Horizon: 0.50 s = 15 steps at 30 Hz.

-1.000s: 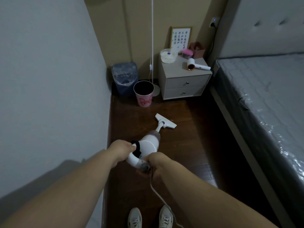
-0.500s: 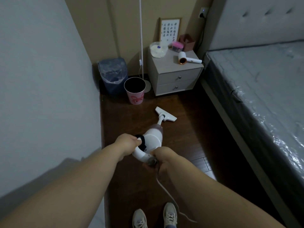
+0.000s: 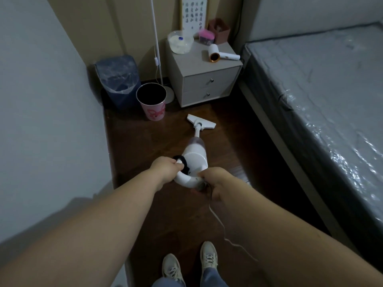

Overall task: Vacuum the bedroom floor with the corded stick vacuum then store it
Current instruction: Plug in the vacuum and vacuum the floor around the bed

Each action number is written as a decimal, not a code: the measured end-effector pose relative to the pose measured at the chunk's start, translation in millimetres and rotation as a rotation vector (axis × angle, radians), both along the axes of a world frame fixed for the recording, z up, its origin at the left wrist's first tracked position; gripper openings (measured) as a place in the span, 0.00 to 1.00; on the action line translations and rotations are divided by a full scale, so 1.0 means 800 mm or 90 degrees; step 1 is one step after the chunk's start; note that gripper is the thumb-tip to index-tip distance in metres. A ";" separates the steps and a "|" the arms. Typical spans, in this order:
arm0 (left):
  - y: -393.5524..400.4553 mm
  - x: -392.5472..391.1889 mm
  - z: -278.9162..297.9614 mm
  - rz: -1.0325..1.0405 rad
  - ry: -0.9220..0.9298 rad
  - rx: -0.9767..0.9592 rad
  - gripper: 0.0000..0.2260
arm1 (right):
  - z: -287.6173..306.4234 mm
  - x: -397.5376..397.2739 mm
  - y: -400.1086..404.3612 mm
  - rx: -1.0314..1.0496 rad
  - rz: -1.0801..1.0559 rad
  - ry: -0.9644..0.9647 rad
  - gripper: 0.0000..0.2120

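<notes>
While your left hand point(image 3: 167, 169) & right hand point(image 3: 217, 181) grip vacuum point(image 3: 195, 157) handle, fingers hidden underneath; cord point(image 3: 219, 224) cut off behind right forearm.

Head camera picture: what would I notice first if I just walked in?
First you'd spot the white stick vacuum in the middle, gripped by the left hand and the right hand, its floor head on the dark wooden floor. Next, the pink bin with a rabbit picture stands beside the grey nightstand. On the right is a bed wrapped in shiny plastic.
</notes>
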<state>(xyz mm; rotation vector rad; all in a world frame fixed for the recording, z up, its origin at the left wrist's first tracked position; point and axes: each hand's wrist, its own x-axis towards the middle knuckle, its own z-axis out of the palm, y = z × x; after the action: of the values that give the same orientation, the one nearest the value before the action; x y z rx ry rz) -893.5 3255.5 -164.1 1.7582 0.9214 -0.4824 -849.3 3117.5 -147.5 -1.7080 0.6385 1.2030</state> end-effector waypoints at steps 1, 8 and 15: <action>-0.006 0.001 -0.003 -0.010 0.003 -0.006 0.21 | 0.000 -0.001 -0.006 -0.005 -0.008 -0.003 0.18; -0.044 -0.017 0.007 -0.060 0.025 -0.031 0.19 | 0.022 -0.014 -0.049 -0.047 0.023 0.001 0.17; -0.082 -0.062 0.049 -0.017 0.046 -0.030 0.18 | 0.060 -0.050 -0.084 -0.012 0.054 0.009 0.11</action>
<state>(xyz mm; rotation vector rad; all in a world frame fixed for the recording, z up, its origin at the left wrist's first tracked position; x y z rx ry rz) -942.8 3190.3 -125.2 1.7210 0.9310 -0.5837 -889.5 3050.2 -99.4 -1.7586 0.5921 1.2727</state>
